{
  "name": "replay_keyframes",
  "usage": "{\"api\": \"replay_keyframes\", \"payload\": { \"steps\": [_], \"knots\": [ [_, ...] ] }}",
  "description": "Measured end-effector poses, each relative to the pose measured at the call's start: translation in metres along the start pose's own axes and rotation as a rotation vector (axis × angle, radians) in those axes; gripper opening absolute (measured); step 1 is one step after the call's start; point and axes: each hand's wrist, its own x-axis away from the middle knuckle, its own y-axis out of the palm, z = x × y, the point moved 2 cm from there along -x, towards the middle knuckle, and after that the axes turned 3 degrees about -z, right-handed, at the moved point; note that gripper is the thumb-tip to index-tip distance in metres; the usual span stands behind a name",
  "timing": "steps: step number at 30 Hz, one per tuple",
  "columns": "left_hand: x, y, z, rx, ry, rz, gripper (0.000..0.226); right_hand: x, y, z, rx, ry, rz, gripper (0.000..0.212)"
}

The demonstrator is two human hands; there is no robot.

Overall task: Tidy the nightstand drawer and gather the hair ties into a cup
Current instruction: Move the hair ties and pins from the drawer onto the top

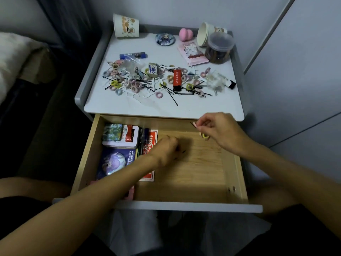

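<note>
The wooden drawer (203, 174) is pulled open below the white nightstand top (129, 106). My left hand (166, 150) reaches down onto the drawer floor, fingers curled over small dark hairpins (181, 152); what it grips is blurred. My right hand (219, 130) hovers over the drawer's back right, pinching small hair ties (204, 136), one yellow, one pink. Several pastel hair ties (129, 82) and black bobby pins (173, 99) lie scattered on the top. A paper cup (126, 25) stands upside down at the back left; stacked cups (204, 34) lie on their side at the back right.
The drawer's left side holds a tin (127, 135), a badge card (114, 161) and a red card box (152, 141). On top are a red lighter (177, 80), a plastic jar (218, 48), a pink sponge (185, 34), a round badge (165, 39) and a pink packet (192, 53). A bed stands at left.
</note>
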Motion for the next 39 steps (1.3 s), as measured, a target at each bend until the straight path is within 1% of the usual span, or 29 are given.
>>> {"api": "replay_keyframes", "payload": {
  "steps": [3,5,8,10,12,14,17,21,25,27,29,33,36,38,39],
  "knots": [
    [0.009,-0.054,0.014,0.162,0.067,0.082,0.003,-0.024,-0.018,-0.015,0.034,-0.046,0.076,0.004],
    [0.016,-0.096,0.021,0.253,0.089,0.182,0.005,-0.047,-0.024,-0.022,0.089,-0.07,0.099,0.006],
    [0.017,-0.148,0.011,0.268,0.072,0.355,0.003,-0.079,-0.025,-0.025,0.236,-0.108,0.07,0.007],
    [0.011,-0.17,-0.005,0.23,0.028,0.402,0.006,-0.092,-0.023,-0.024,0.294,-0.118,0.016,0.004],
    [0.003,-0.179,-0.02,0.181,-0.035,0.404,0.005,-0.098,-0.023,-0.022,0.291,-0.12,0.013,0.009],
    [-0.003,-0.183,-0.032,0.16,-0.078,0.409,0.005,-0.098,-0.027,-0.022,0.237,-0.104,0.043,0.014],
    [-0.013,-0.184,-0.037,0.102,-0.106,0.41,0.004,-0.094,-0.031,-0.021,0.185,-0.111,0.056,0.015],
    [-0.022,-0.18,-0.036,-0.005,-0.113,0.419,0.004,-0.089,-0.031,-0.016,0.295,-0.211,0.09,0.012],
    [-0.026,-0.178,-0.036,0.022,-0.114,0.44,0.006,-0.086,-0.034,-0.018,0.355,-0.285,0.154,0.006],
    [-0.027,-0.177,-0.038,0.019,-0.119,0.46,0.008,-0.085,-0.035,-0.019,0.343,-0.277,0.176,0.004],
    [-0.027,-0.179,-0.041,0.016,-0.12,0.502,0.014,-0.084,-0.038,-0.019,0.331,-0.274,0.184,0.005],
    [-0.021,-0.187,-0.037,0.062,-0.108,0.56,0.018,-0.083,-0.04,-0.018,0.282,-0.234,0.186,0.012],
    [-0.013,-0.187,-0.032,0.106,-0.112,0.567,0.017,-0.082,-0.035,-0.021,0.161,-0.156,0.114,0.016],
    [-0.006,-0.185,-0.031,0.134,-0.12,0.564,0.017,-0.079,-0.03,-0.025,0.175,-0.139,0.069,0.015],
    [-0.003,-0.183,-0.031,0.135,-0.121,0.567,0.017,-0.078,-0.029,-0.025,0.213,-0.134,0.088,0.014]
  ]
}}
